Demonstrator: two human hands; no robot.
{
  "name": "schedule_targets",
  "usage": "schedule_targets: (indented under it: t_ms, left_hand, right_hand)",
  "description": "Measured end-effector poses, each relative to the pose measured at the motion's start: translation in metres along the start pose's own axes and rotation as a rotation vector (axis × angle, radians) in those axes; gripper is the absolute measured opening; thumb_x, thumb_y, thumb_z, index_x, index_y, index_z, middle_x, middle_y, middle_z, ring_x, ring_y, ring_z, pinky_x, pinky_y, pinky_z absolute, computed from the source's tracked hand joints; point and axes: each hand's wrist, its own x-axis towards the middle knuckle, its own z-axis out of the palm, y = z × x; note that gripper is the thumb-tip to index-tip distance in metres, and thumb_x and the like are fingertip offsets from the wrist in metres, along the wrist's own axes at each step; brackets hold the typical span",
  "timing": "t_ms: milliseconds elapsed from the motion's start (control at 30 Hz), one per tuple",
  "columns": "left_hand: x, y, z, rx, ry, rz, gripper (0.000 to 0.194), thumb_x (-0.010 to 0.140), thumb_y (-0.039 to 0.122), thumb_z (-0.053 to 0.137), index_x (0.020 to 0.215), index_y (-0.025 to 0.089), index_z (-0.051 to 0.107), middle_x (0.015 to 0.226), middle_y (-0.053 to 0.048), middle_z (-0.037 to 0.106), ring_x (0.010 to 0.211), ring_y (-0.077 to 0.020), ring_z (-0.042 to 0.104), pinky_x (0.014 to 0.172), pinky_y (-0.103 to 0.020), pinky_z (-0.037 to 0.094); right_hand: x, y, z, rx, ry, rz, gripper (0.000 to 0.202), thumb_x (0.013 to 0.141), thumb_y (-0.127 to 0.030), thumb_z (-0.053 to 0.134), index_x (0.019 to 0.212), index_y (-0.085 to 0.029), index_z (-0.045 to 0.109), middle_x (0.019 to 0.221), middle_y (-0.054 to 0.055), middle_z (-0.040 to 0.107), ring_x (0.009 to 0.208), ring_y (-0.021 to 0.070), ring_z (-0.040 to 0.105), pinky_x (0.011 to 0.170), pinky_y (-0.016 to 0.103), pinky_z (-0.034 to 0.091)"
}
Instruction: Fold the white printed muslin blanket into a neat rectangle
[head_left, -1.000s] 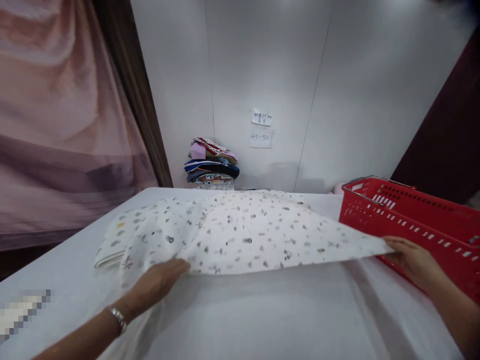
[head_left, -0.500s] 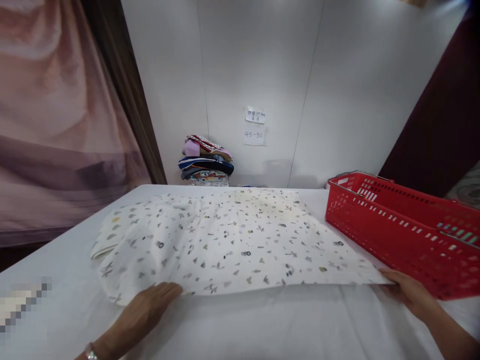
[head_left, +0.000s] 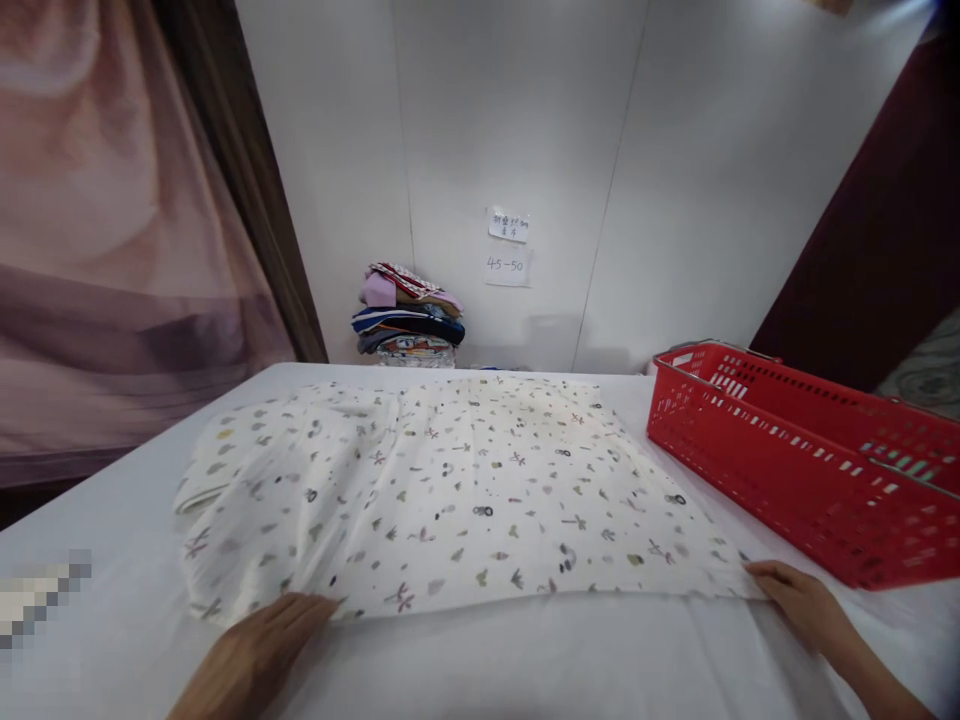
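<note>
Hands [head_left: 255, 655] partly cropped, edging cloth [head_left: 450, 500].

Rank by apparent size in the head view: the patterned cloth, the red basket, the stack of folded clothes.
1. patterned cloth
2. red basket, partly cut off at the frame edge
3. stack of folded clothes, though it sits farthest away, so it looks smaller
</note>
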Motion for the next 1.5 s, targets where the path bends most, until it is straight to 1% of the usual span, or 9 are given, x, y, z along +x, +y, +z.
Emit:
schedule_targets:
  t_ms: [133, 367, 467, 633, 833, 967, 1067, 1233, 1500]
  left_hand:
    - [-0.008, -0.008, 0.002, 0.029, 0.015, -0.034, 0.032, 0.085, 0.029, 0.036, 0.098, 0.032, 0.066, 0.096, 0.002, 0.070, 0.087, -0.0189, 0.065, 0.082, -0.031, 0.051]
    - [-0.017, -0.021, 0.011, 0.075, -0.122, 0.045, 0.032, 0.083, 0.026, 0.040, 0.101, 0.032, 0.065, 0.104, 0.002, 0.067, 0.093, -0.0170, 0.063, 0.078, -0.026, 0.052]
    - [-0.008, -0.010, 0.006, 0.082, -0.147, 0.029, 0.032, 0.085, 0.028, 0.039, 0.102, 0.027, 0.065, 0.105, -0.002, 0.067, 0.093, -0.0179, 0.062, 0.078, -0.027, 0.051]
    - [0.020, 0.016, -0.009, 0.040, -0.323, -0.040, 0.031, 0.087, 0.021, 0.036, 0.097, 0.020, 0.065, 0.106, -0.007, 0.064, 0.098, -0.0216, 0.058, 0.082, -0.033, 0.047]
    - [0.026, 0.026, -0.012, 0.043, -0.346, -0.028, 0.025, 0.086, 0.021, 0.040, 0.097, 0.019, 0.063, 0.104, -0.008, 0.063, 0.094, -0.0230, 0.056, 0.081, -0.037, 0.044]
    - [0.024, 0.039, -0.005, 0.062, -0.247, -0.007, 0.028, 0.085, 0.019, 0.042, 0.106, 0.018, 0.060, 0.109, -0.009, 0.061, 0.099, -0.0244, 0.054, 0.084, -0.039, 0.042]
    - [0.034, 0.059, 0.005, 0.037, -0.198, 0.061, 0.030, 0.085, 0.015, 0.041, 0.110, 0.016, 0.058, 0.108, -0.009, 0.061, 0.099, -0.0238, 0.054, 0.086, -0.038, 0.042]
    - [0.064, 0.101, 0.026, -0.021, -0.149, 0.190, 0.026, 0.085, 0.013, 0.043, 0.106, 0.015, 0.058, 0.103, -0.009, 0.062, 0.093, -0.0221, 0.055, 0.080, -0.037, 0.043]
    - [0.099, 0.141, 0.054, -0.105, -0.175, 0.293, 0.019, 0.086, 0.012, 0.041, 0.097, 0.016, 0.056, 0.097, -0.007, 0.061, 0.089, -0.0195, 0.054, 0.075, -0.033, 0.043]
  right_hand:
    - [0.000, 0.009, 0.005, -0.174, -0.018, -0.199, 0.010, 0.047, -0.046, 0.059, 0.053, -0.043, 0.065, 0.063, -0.005, 0.067, 0.071, 0.0310, 0.064, 0.070, 0.040, 0.051]
    - [-0.018, 0.003, 0.006, -0.228, 0.002, -0.229, 0.013, 0.051, -0.048, 0.057, 0.059, -0.042, 0.065, 0.071, -0.005, 0.068, 0.075, 0.0308, 0.063, 0.072, 0.043, 0.050]
    - [-0.020, -0.007, 0.001, -0.267, 0.008, -0.159, 0.019, 0.049, -0.043, 0.059, 0.062, -0.032, 0.067, 0.068, -0.001, 0.066, 0.070, 0.0285, 0.061, 0.068, 0.040, 0.048]
    - [-0.014, -0.010, -0.003, -0.521, -0.098, -0.178, 0.023, 0.059, -0.034, 0.058, 0.076, -0.023, 0.069, 0.061, 0.002, 0.061, 0.060, 0.0216, 0.056, 0.060, 0.032, 0.042]
    - [-0.008, 0.007, -0.002, -0.721, -0.018, -0.615, 0.024, 0.072, -0.031, 0.049, 0.080, -0.021, 0.069, 0.081, 0.012, 0.064, 0.074, 0.0285, 0.058, 0.064, 0.040, 0.043]
    - [-0.039, -0.015, 0.026, -0.660, 0.062, -0.992, 0.026, 0.080, -0.030, 0.046, 0.087, -0.016, 0.067, 0.107, 0.016, 0.058, 0.101, 0.0299, 0.053, 0.086, 0.044, 0.043]
    - [-0.080, -0.047, 0.066, -0.458, -0.150, -1.153, 0.022, 0.085, -0.025, 0.046, 0.095, -0.018, 0.064, 0.109, 0.011, 0.057, 0.105, 0.0247, 0.051, 0.090, 0.042, 0.043]
    - [-0.127, -0.092, 0.123, -0.390, -0.479, -1.257, 0.024, 0.086, -0.020, 0.047, 0.105, -0.021, 0.060, 0.107, 0.009, 0.058, 0.101, 0.0226, 0.051, 0.087, 0.041, 0.043]
    - [-0.129, -0.115, 0.146, -0.365, -0.551, -1.305, 0.022, 0.087, -0.019, 0.045, 0.099, -0.019, 0.063, 0.100, 0.009, 0.060, 0.093, 0.0215, 0.052, 0.082, 0.039, 0.044]
